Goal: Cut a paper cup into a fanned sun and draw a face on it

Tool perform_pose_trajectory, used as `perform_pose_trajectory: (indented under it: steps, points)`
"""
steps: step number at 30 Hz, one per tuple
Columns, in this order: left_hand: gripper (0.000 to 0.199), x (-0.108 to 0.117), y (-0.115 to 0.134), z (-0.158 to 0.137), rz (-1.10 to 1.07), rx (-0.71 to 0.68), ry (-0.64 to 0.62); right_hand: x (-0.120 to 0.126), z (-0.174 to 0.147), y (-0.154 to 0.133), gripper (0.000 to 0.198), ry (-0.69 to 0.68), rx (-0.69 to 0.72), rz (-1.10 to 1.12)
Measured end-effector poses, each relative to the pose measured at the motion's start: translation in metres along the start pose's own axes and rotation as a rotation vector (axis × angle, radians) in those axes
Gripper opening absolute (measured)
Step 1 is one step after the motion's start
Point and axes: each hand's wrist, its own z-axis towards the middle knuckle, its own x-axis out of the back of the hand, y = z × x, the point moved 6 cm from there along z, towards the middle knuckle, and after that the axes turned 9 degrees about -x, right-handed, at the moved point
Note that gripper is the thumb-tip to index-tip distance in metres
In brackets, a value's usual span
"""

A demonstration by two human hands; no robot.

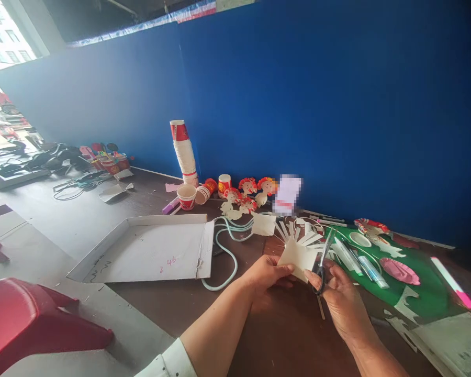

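Note:
My left hand (272,272) pinches a cream-coloured paper piece (297,257) by its lower left edge. Narrow cut strips fan out from the far side of that piece. In my right hand (339,293) is a pair of scissors (324,262), with fingers at the dark handles and the blades pointing up and away. The right thumb also reaches the paper's lower right edge. Just beyond the paper lies a second cream paper piece (264,224). Right of the scissors, several markers (372,271) rest on a green sheet (427,288).
A shallow white box lid (153,246) lies left, beside a pale cord (235,262). Stacked paper cups (184,157) stand against the blue partition (298,104), near red-fringed paper figures (247,186). A pink-capped marker (453,283) lies right; a red stool (27,319) stands lower left.

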Motion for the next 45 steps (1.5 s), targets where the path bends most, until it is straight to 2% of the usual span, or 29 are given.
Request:
perform_pose_trajectory:
  steps: [3, 5, 8, 13, 17, 20, 24, 26, 29, 33, 40, 43, 45]
  points:
    - [0.053, -0.005, -0.004, -0.002, 0.062, 0.052, -0.068, 0.001, -0.001, 0.002, 0.055, 0.000, -0.053, 0.000]
    - [0.053, -0.004, -0.002, -0.002, 0.059, 0.034, -0.074, 0.004, -0.001, 0.004, 0.055, 0.012, -0.083, -0.029]
    - [0.053, 0.002, 0.006, -0.002, 0.039, -0.056, 0.002, 0.004, 0.001, 0.011, 0.052, -0.023, -0.109, -0.107]
    - [0.045, 0.013, 0.010, -0.001, 0.068, -0.108, 0.181, -0.013, 0.001, 0.023, 0.047, -0.218, -0.170, -0.128]
    - [0.047, 0.018, 0.007, 0.000, 0.099, -0.083, 0.246, -0.012, 0.001, 0.022, 0.044, -0.146, -0.143, -0.180]
    - [0.053, 0.017, 0.009, -0.001, 0.084, -0.083, 0.196, -0.008, 0.002, 0.022, 0.046, -0.091, -0.147, -0.226]
    - [0.056, 0.009, 0.013, -0.004, 0.018, -0.093, 0.075, -0.006, 0.003, 0.025, 0.050, -0.090, -0.145, -0.208]
    - [0.052, 0.010, 0.009, -0.004, 0.077, -0.063, 0.096, -0.010, 0.003, 0.026, 0.049, -0.134, -0.140, -0.181]
    - [0.050, 0.016, 0.002, -0.002, 0.176, -0.027, 0.204, -0.017, 0.000, 0.026, 0.045, -0.219, -0.130, -0.130]
    - [0.053, 0.020, -0.002, 0.000, 0.178, -0.025, 0.241, -0.017, -0.001, 0.027, 0.045, -0.184, -0.157, -0.170]
    - [0.050, 0.018, 0.004, -0.006, 0.158, 0.008, 0.012, -0.008, 0.002, 0.022, 0.046, -0.104, -0.064, -0.218]
    - [0.043, 0.035, 0.014, -0.003, 0.189, -0.063, 0.131, -0.002, 0.003, 0.017, 0.043, -0.079, -0.026, -0.262]
    - [0.042, 0.053, 0.025, -0.002, 0.085, -0.181, 0.337, 0.000, 0.003, 0.017, 0.043, -0.100, -0.023, -0.325]
